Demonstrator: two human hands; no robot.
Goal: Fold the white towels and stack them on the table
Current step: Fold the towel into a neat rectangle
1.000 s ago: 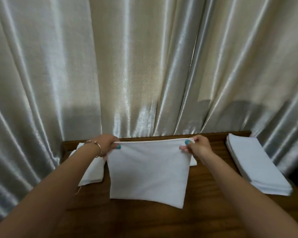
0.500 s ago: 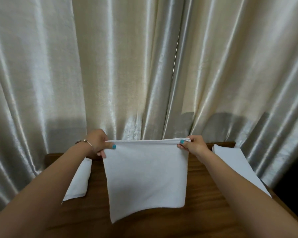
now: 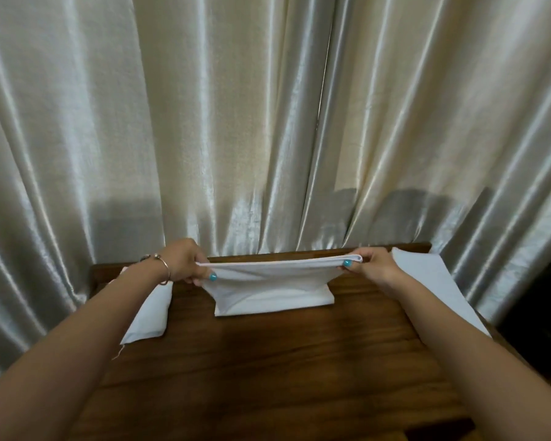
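I hold a white towel (image 3: 272, 286) stretched between both hands over the far part of the wooden table (image 3: 268, 361). My left hand (image 3: 185, 261) pinches its left top corner and my right hand (image 3: 368, 265) pinches the right top corner. The towel's lower part rests on the table, bunched and doubled under the raised edge. A folded white towel (image 3: 148, 313) lies at the left under my left forearm. A flat stack of white towels (image 3: 433, 281) lies at the right, partly hidden by my right forearm.
Shiny cream curtains (image 3: 268, 122) hang right behind the table's far edge. A dark object (image 3: 544, 307) stands beyond the table's right side. The table's near half shows bare dark wood.
The towel hung full length from my hands before; both hands have come down toward the table, and its lower part now lies on the wood. The camera has tilted slightly.
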